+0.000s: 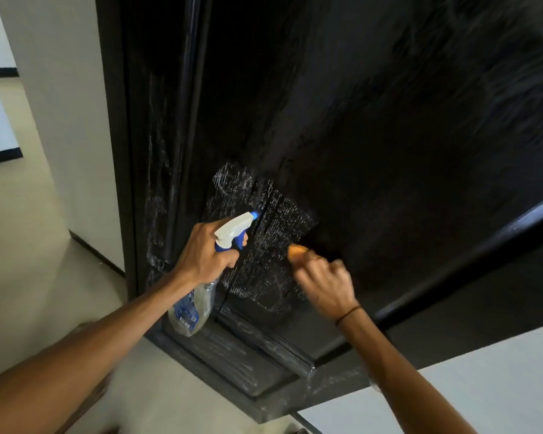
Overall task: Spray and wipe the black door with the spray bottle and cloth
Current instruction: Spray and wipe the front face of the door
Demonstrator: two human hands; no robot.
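Observation:
The black door [373, 126] fills most of the head view, with a patch of white spray droplets [264, 233] on its lower panel. My left hand [206, 255] grips the neck of a clear spray bottle [190, 308] with a white and blue trigger head, its nozzle almost touching the wet patch. My right hand [325, 285] is curled round an orange cloth [297, 252], which peeks out above the fingers against the door just right of the droplets. The right hand is blurred.
A black door frame [123, 151] runs down the left, streaked with white residue. Beside it stands a white wall [60, 104], with a beige tiled floor [22, 245] below. A white wall [483, 380] with a dark skirting lies at the lower right.

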